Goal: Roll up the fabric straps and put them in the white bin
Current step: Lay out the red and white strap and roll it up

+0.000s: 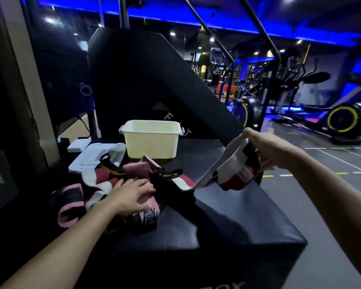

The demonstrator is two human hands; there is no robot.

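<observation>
A pile of fabric straps point(104, 182), pink, maroon, white and black, lies on a black padded box point(227, 222). My left hand point(129, 197) rests flat on the pile with its fingers spread over a pink strap. My right hand point(265, 151) is raised to the right and grips one end of a white and maroon strap point(208, 174), which stretches down to the pile. The white bin point(152, 140) stands open behind the pile, and I cannot see its inside.
The bin's white lid point(88, 159) lies flat to the bin's left, with a black strap loop on it. A tall black padded slope point(154, 80) rises behind the bin. Exercise bikes point(340, 119) stand on the gym floor to the right.
</observation>
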